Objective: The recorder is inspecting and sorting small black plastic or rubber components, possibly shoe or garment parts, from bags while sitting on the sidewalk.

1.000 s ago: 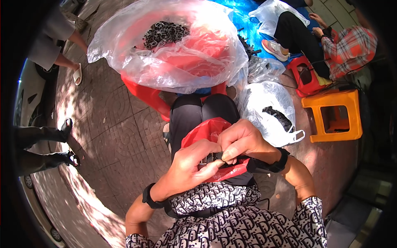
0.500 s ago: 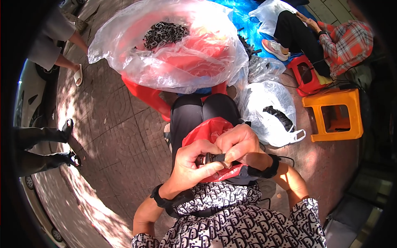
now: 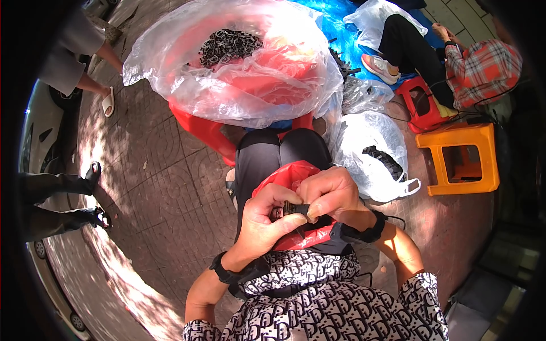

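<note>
Both your hands sit lower and closer to your chest than a second ago, same pinch, small dark part between them. Your left hand and right hand meet over the red bag on your lap; fingers of both are clamped together on one small black part, thumbs pressing it from either side. That part is right above the red bag, touching both hands. One black wrist strap on each forearm, two total.

Counts: two hands of yours, one red bag, one held part. Beyond the red bag, past your knees, one big clear plastic sheet drapes a red tub; one heap of small black parts lies on the sheet at its far side. Right of the red bag, one white plastic bag with dark pieces inside, open at the top. Further right, one orange stool and one smaller red stool. A person in a plaid shirt sits beyond those stools, near another white bag on a blue tarp.

Left of the red bag: patterned brick paving, sunlit patches, outdoors. Feet of two other people stand at the far left edge, well apart from you.
</note>
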The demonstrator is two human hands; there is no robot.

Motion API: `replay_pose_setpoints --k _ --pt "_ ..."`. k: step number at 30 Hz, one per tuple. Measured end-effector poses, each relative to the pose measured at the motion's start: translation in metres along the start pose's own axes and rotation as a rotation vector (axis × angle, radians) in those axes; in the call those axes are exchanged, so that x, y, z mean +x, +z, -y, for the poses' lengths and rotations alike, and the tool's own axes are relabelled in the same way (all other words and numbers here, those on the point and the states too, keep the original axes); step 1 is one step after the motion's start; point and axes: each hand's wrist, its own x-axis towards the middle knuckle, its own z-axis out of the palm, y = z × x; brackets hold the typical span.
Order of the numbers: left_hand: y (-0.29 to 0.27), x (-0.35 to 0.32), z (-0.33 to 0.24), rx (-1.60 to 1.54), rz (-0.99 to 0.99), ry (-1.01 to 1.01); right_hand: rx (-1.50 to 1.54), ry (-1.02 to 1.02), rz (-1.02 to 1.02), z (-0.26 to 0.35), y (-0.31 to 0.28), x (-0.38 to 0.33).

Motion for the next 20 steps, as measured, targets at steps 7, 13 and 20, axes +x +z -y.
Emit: replay_pose_setpoints --k 7,13,20 --pt "0.003 0.002 0.006 -0.220 -0.053 -0.044 0.202 0.059 -0.087 -0.009 0.003 -0.002" --pt "0.003 0.003 0.011 -0.165 -0.097 -0.038 0.017 0.013 -0.088 -0.008 -0.001 -0.003" --pt "-0.005 0.007 -0.002 -0.134 -0.053 -0.256 0.012 0.102 -0.122 -0.003 -0.004 -0.003"
